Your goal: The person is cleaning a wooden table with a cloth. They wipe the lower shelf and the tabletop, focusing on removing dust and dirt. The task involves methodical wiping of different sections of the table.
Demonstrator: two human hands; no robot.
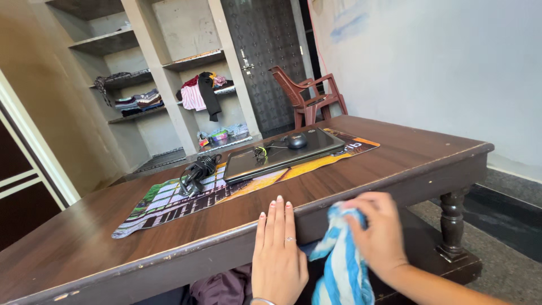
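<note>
1. Resting flat against the near edge of the wooden table (361,169), the left hand (278,254) lies with fingers straight and together, holding nothing; a ring shows on one finger.
2. The right hand (379,234) is closed around a blue and white striped cloth (341,265), pressed to the same table edge, just beside the left hand.
3. The near edge is worn, with chipped paint along its lower lip.
4. Bare tabletop lies between the hands and a long printed mat (169,203).
5. On the mat sit a closed laptop (282,155), a mouse (296,140) on its lid, and a bundled black cable (195,172).
6. Open floor shows right of the turned table leg (453,223); a red plastic chair (307,96) stands beyond the far corner.
7. The cloth's lower end and both forearms are cut off by the frame.
8. Folded clothes on the wall shelves (141,101) are too small to make out singly.
</note>
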